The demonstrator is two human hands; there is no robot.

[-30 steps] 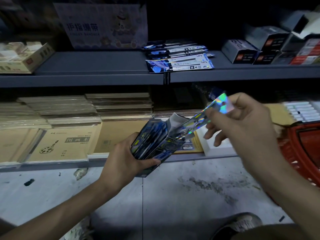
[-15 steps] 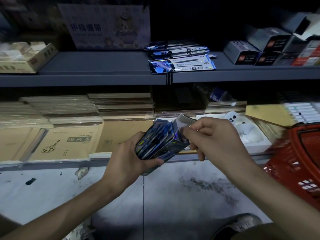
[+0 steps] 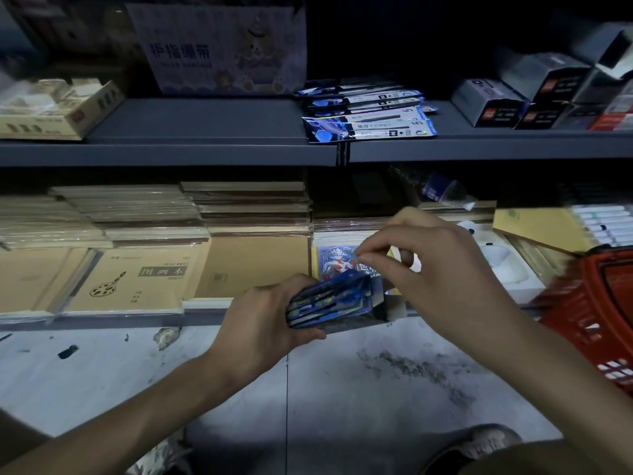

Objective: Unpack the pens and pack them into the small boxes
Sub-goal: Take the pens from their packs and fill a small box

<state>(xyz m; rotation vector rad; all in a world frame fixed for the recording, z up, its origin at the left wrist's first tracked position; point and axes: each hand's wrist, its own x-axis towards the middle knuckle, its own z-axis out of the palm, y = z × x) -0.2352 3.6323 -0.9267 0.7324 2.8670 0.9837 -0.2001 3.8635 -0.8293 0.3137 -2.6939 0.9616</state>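
Note:
My left hand (image 3: 260, 317) grips a small open box stuffed with blue holographic pen packs (image 3: 329, 299), held low in front of the bottom shelf. Just above and to the right of the box hovers my right hand (image 3: 435, 269). Its fingers are loosely bent, with thumb and forefinger tips close together over the packs, and I see nothing held in them. More flat blue-and-white pen packs (image 3: 370, 121) lie stacked on the upper grey shelf (image 3: 205, 121). Several small dark boxes (image 3: 486, 101) stand at that shelf's right end.
A red plastic basket (image 3: 596, 313) sits at the right on the floor. Stacks of brown notebooks (image 3: 137, 279) fill the bottom shelf, with a white moulded tray (image 3: 507, 265) further right. An open cardboard box (image 3: 58, 111) stands upper left. Grey floor lies below, with a shoe (image 3: 486, 443) near it.
My right hand pushed the shiny pack it held into the box with the others and let go. The box in my left hand has tipped lower and flatter.

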